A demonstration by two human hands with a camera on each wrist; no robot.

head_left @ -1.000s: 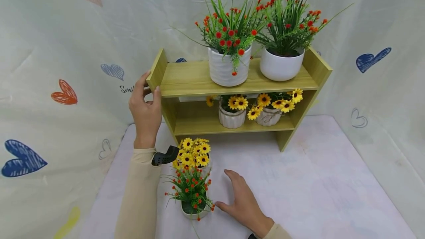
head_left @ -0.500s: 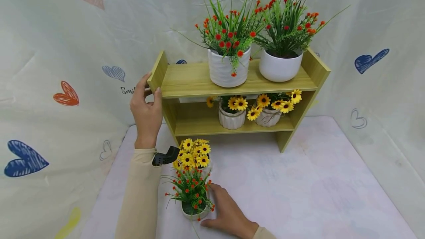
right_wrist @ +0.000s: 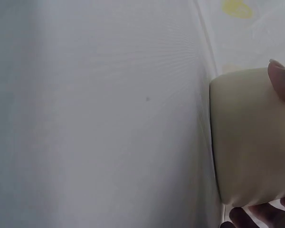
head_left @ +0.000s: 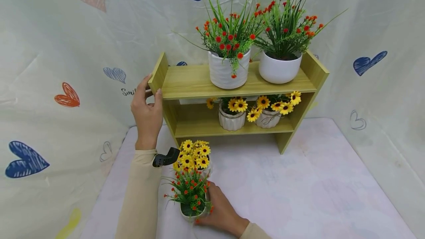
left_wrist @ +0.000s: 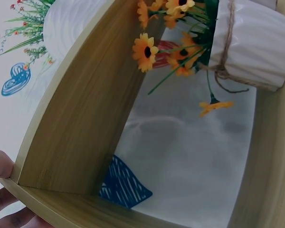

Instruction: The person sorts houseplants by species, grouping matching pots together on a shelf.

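Note:
My left hand grips the upper left side panel of a two-tier wooden shelf. The left wrist view shows the fingers at the panel's edge. Low in the head view, my right hand holds the right side of a small potted plant with red flowers and grassy leaves. Its smooth cream pot fills the right of the right wrist view, with the thumb on one side and fingers on the other; its base meets the table. Directly behind stands a pot of yellow flowers, partly hidden by the red-flowered plant.
Two white pots of red flowers, a ribbed one and a smooth one, stand on the top tier. Below are two whitish pots of yellow flowers, left and right. A pale cloth covers the table; heart-printed sheeting hangs around.
My right hand has moved left to the red-flowered plant and closed around its pot. My left hand keeps its hold on the shelf. The head view has shifted slightly.

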